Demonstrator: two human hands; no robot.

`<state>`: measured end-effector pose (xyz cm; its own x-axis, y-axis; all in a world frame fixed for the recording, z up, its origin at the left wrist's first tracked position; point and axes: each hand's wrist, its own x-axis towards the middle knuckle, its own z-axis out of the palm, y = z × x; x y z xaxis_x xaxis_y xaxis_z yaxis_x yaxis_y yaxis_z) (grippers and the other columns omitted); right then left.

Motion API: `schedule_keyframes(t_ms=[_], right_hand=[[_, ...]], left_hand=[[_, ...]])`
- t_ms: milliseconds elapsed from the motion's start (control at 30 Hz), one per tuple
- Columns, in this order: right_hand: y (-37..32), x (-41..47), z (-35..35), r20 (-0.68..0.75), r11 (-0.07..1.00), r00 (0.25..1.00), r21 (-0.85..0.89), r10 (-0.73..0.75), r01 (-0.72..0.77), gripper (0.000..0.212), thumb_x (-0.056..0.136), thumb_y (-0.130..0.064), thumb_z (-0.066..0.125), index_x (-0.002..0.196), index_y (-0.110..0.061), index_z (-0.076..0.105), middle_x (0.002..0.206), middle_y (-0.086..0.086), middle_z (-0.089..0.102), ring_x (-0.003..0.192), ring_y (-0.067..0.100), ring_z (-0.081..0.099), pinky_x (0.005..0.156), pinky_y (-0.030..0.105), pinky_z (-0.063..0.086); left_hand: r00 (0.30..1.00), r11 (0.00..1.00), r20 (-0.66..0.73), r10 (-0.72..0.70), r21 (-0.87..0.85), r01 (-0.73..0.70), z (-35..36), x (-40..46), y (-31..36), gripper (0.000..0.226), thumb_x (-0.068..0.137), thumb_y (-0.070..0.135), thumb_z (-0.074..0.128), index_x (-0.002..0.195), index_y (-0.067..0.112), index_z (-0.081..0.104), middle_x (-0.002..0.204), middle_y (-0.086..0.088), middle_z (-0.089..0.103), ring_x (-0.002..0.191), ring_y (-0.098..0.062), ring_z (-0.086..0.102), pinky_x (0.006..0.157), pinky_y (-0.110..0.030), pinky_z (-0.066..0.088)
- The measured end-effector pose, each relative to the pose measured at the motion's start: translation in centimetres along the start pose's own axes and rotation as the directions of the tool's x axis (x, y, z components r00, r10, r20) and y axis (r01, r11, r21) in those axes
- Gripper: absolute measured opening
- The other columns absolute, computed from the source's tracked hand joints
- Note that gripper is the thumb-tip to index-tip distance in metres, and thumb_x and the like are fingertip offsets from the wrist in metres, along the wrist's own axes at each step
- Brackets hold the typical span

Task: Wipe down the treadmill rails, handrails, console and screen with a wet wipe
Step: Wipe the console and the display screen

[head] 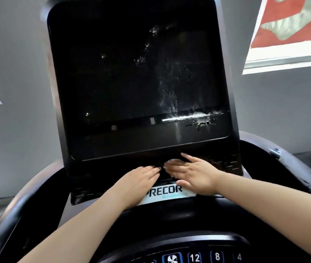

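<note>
Both hands lie flat under the dark, streaked screen (pixel 137 73); left hand (pixel 139 179) has fingers straight and together; right hand (pixel 194 173) presses the white wipe (pixel 174 160) beneath straight fingers, above the Precor label (pixel 166 192).

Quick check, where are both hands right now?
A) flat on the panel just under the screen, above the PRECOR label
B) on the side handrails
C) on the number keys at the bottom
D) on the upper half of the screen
A: the left hand and right hand lie flat on the dark panel between the screen and the PRECOR label, a bit of white wipe showing under the right fingers.
</note>
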<state>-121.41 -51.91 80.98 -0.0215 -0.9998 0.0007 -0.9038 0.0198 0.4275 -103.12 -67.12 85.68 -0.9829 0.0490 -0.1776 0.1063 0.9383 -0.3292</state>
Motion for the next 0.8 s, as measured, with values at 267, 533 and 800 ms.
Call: schedule_keyframes(t_ms=[267, 533, 800], right_hand=[[6.2, -11.1, 1.9, 0.154, 0.954, 0.948, 0.072, 0.279, -0.292, 0.058, 0.103, -0.038, 0.007, 0.129, -0.024, 0.058, 0.137, -0.007, 0.053, 0.127, 0.012, 0.048, 0.111, 0.035, 0.007], [1.8, -7.8, 2.5, 0.067, 0.913, 0.965, 0.312, 0.254, -0.262, 0.082, 0.088, -0.055, -0.014, 0.149, -0.017, 0.024, 0.153, -0.007, 0.006, 0.140, 0.012, -0.009, 0.112, 0.029, -0.008], [2.1, -10.8, 3.7, 0.150, 0.696, 0.816, 0.451, 0.558, -0.559, 0.111, 0.054, -0.070, -0.046, 0.146, -0.016, -0.011, 0.149, -0.008, -0.023, 0.137, 0.013, -0.023, 0.111, 0.028, -0.015]], left_hand=[[0.996, 0.995, -0.023, 0.088, -0.046, -0.089, -1.7, 3.9, 2.8, 0.060, 0.095, 0.003, 0.027, 0.150, 0.010, 0.003, 0.159, -0.003, -0.004, 0.145, -0.016, 0.000, 0.116, -0.027, 0.000], [0.992, 0.988, -0.035, 0.122, -0.089, -0.125, -3.7, 7.4, 5.4, 0.057, 0.097, 0.005, 0.031, 0.150, 0.010, 0.009, 0.159, -0.004, 0.001, 0.144, -0.016, 0.007, 0.115, -0.026, 0.006], [0.995, 0.992, -0.021, 0.102, -0.071, -0.103, -3.7, 8.7, 6.4, 0.056, 0.098, 0.008, 0.029, 0.150, 0.010, 0.009, 0.159, -0.003, 0.002, 0.144, -0.018, 0.009, 0.114, -0.027, 0.007]])
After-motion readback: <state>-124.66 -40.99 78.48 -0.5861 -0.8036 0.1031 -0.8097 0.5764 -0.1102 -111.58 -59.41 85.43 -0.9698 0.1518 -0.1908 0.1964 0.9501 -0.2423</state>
